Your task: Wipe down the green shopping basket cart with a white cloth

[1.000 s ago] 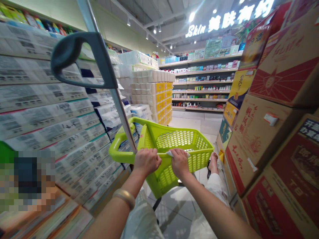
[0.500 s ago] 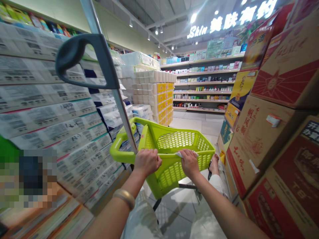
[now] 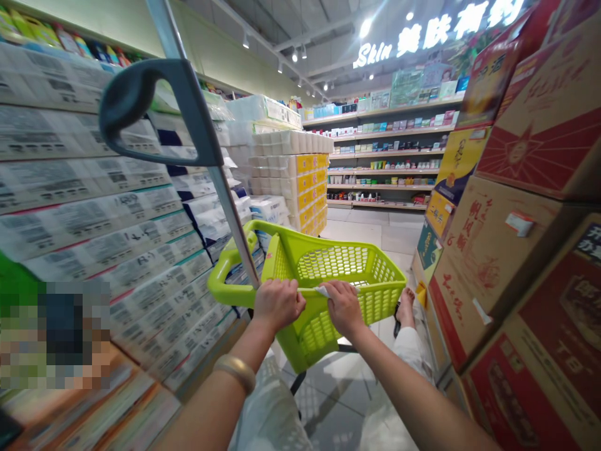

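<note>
A lime-green plastic shopping basket (image 3: pixel 370 275) on wheels stands tilted in the aisle in front of me. My left hand (image 3: pixel 278 304) is closed on its near rim, just right of the metal pull rod. That rod rises to a dark grey handle (image 3: pixel 141 100) at upper left. My right hand (image 3: pixel 344 307) grips the same rim and presses a white cloth (image 3: pixel 323 290) against it. A bangle (image 3: pixel 236 371) circles my left wrist. The basket looks empty inside.
Stacked tissue packs (image 3: pixel 107 238) wall the left side. Large cardboard cartons (image 3: pixel 511 250) are piled on the right. A yellow-and-white stack of paper goods (image 3: pixel 300 181) stands ahead, with skincare shelves (image 3: pixel 385 156) at the aisle's end. My foot (image 3: pixel 404 305) rests beside the basket on the tiled floor.
My right hand slid right along the rim and has come back left toward my left hand. The basket and left hand have barely shifted.
</note>
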